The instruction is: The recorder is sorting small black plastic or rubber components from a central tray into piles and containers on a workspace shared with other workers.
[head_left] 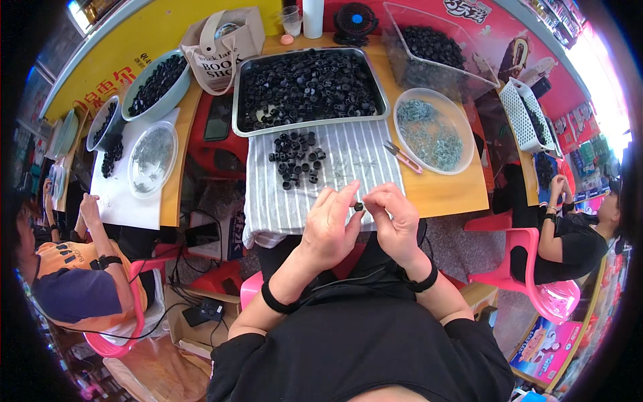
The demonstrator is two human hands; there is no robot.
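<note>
Over the front of a striped cloth [268,208], my left hand [328,224] pinches a small black cylindrical part [359,207] between thumb and fingers. My right hand [396,224] is right beside it, thumb and forefinger closed at the part; whatever they grip is too small to make out. Beyond my left hand lies a loose pile of similar black cylindrical parts [295,157]. A few thin, pale slivers [362,163] are scattered on the cloth to the right of that pile.
A metal tray [311,127] heaped with black parts stands behind the pile. To the right are pink-handled scissors [404,158] and a round tub [469,144] of thin pale pieces. A fan [355,21] and canvas bag [218,50] stand behind. People sit at both sides.
</note>
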